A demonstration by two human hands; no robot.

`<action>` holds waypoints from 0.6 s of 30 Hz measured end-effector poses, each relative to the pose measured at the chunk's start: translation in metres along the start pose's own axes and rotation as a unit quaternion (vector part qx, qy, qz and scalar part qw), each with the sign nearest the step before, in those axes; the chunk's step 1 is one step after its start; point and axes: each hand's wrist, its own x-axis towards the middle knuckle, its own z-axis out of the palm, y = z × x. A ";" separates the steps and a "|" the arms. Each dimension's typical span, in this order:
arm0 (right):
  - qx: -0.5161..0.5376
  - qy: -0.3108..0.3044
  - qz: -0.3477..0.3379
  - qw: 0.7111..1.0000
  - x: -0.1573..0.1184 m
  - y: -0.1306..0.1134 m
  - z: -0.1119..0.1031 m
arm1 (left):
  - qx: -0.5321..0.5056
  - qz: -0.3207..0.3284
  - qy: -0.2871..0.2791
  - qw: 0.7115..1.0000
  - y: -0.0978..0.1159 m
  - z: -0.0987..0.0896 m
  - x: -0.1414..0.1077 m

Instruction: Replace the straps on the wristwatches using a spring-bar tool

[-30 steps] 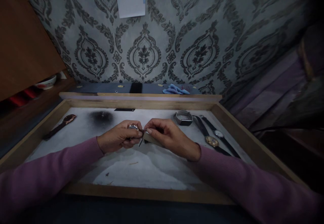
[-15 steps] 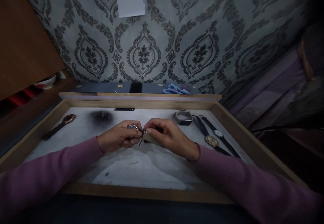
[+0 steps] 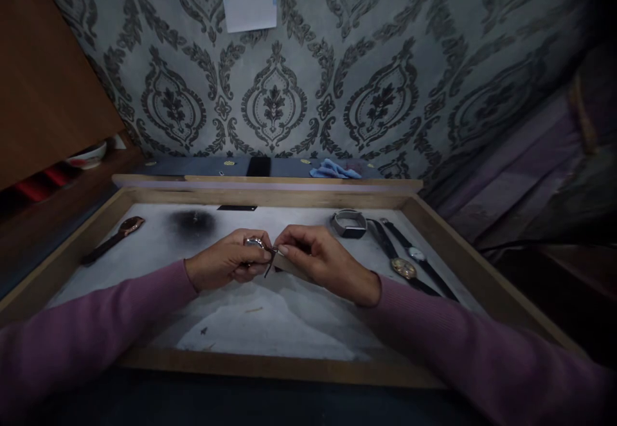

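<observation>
Over the middle of the tray, my left hand (image 3: 230, 259) is closed around a watch (image 3: 254, 242) whose round silvery case shows between the thumb and fingers. My right hand (image 3: 321, 259) pinches a grey-beige watch strap (image 3: 291, 266), its end close against the watch case. Whether strap and case are joined I cannot tell, since the fingertips cover the spot. A thin dark strip (image 3: 269, 266) hangs down between the hands; what it is stays unclear.
A wood-framed tray (image 3: 270, 368) with a white base surrounds the work. At left lies a brown-strapped watch (image 3: 116, 239). To the right are a grey-banded watch (image 3: 349, 223), a gold-cased watch (image 3: 403, 267) and a silver-cased watch (image 3: 416, 254). A blue cloth (image 3: 334, 169) lies behind.
</observation>
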 end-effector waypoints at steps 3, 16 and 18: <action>0.004 0.002 -0.005 1.000 0.000 0.001 0.001 | 0.005 -0.004 -0.007 1.000 0.001 0.001 0.000; -0.016 0.015 -0.010 1.000 -0.002 -0.001 0.001 | -0.005 0.006 0.001 1.000 -0.002 -0.002 0.001; -0.016 0.015 -0.012 1.000 -0.002 -0.001 0.001 | -0.006 0.004 -0.001 1.000 -0.001 -0.002 0.001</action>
